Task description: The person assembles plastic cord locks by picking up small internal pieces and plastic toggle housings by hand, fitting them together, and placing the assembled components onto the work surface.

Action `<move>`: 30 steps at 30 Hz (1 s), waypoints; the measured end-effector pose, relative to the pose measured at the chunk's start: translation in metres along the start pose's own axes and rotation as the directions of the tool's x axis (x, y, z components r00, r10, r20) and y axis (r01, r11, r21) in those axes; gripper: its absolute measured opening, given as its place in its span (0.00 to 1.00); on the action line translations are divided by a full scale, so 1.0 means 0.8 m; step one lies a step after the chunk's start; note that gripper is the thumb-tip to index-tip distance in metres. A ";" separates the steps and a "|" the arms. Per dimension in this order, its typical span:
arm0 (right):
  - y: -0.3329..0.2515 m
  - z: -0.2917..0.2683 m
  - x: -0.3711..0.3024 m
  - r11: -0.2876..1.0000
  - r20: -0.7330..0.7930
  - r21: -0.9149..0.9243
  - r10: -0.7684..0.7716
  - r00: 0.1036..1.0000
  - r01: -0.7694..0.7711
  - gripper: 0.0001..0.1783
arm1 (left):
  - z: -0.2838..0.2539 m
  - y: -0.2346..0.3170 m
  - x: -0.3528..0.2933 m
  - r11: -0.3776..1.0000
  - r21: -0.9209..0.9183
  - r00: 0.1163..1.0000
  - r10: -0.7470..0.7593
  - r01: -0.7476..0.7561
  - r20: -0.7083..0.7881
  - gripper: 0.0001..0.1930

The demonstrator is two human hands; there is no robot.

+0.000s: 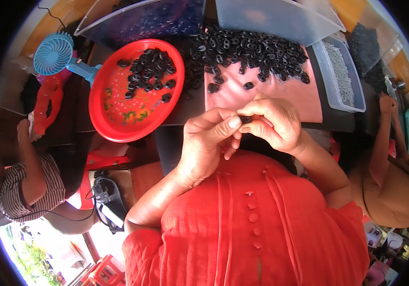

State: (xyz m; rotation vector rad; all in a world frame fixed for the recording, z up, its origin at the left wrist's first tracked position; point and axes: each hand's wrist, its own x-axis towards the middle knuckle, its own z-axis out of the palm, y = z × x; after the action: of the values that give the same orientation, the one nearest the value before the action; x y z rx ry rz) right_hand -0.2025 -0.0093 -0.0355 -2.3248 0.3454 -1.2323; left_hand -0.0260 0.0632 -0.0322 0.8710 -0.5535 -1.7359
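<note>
Just in front of my chest, both hands meet around a small black cord lock (246, 119). My left hand (203, 143) has its thumb and index finger closed at the left end of the piece. From the other side, my right hand (280, 123) pinches it between thumb and bent fingers. Part of the piece is hidden by the fingertips. Beyond my hands lies a heap of similar black cord locks (257, 47), oval with two holes, on a pink sheet (311, 102). To the left, a red tray (113, 133) with a flower print holds more of them.
Clear plastic bins (273, 21) stand at the back. A clear box of small silvery pieces (359, 106) sits at the right. A blue handheld fan (54, 53) is by the tray. Other people work at both sides, a striped top (32, 178) at left.
</note>
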 end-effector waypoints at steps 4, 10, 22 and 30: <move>-0.014 0.001 0.001 0.993 -0.027 0.031 0.114 0.993 -0.113 0.16 | -0.001 0.015 -0.005 0.987 0.133 0.995 0.097 -0.093 -0.026 0.05; 0.003 -0.029 -0.017 0.942 -0.193 0.126 0.330 0.924 -0.310 0.11 | -0.016 0.078 -0.008 0.827 0.383 0.860 0.492 -0.413 -0.137 0.04; 0.021 -0.068 -0.039 0.875 -0.403 0.296 0.479 0.780 -0.384 0.07 | 0.005 0.067 0.056 -0.117 0.873 0.725 0.512 -0.473 0.461 0.07; 0.019 -0.079 -0.059 0.882 -0.386 0.233 0.471 0.793 -0.410 0.07 | 0.035 0.016 0.125 -0.555 0.686 0.657 0.299 -0.471 0.692 0.07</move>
State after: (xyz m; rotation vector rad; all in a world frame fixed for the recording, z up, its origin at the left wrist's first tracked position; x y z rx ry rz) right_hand -0.2811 -0.0207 -0.0469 -1.6910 0.8745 -1.4570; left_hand -0.0567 -0.0366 -0.0333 1.2275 -2.3297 0.1045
